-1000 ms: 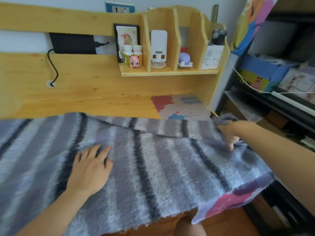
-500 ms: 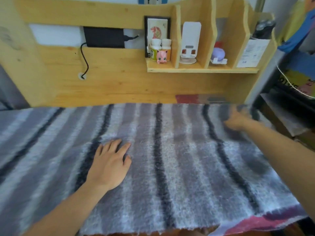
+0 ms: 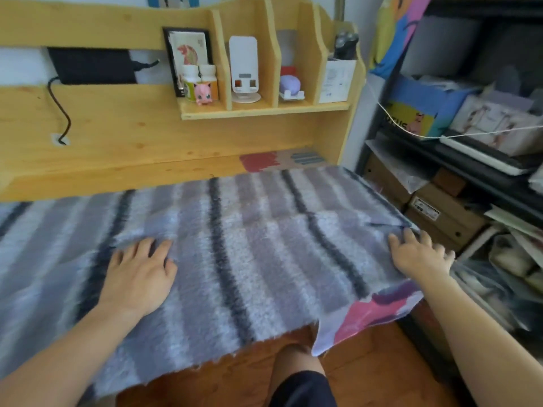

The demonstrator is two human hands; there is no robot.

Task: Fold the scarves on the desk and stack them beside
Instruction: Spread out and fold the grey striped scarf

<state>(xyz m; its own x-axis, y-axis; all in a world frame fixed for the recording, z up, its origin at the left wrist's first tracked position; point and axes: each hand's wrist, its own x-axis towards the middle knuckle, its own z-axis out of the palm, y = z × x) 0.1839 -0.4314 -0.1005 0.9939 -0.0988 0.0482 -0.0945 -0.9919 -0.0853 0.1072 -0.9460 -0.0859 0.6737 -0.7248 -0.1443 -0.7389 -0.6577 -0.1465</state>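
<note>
Grey, fuzzy and crossed by dark stripes, the scarf (image 3: 235,254) is lying spread over the wooden table (image 3: 147,171), filling the middle and left of the frame and hanging over the near edge. The left hand (image 3: 138,277) is resting flat on it at centre left, fingers spread, its grip open and closing on nothing. The right hand (image 3: 417,257) is lying palm down at the scarf's right edge, fingers splayed over a small fold; it seems to be pressing rather than pinching, though blur is making that hard to judge. A pink and purple patterned cloth (image 3: 373,312) is showing under the scarf's lower right corner. On the shelf (image 3: 264,108) at upper centre a pink figurine (image 3: 204,94) is standing before two bottles (image 3: 199,79). Lettering on the boxes at right is reading too blurred to make out.
</note>
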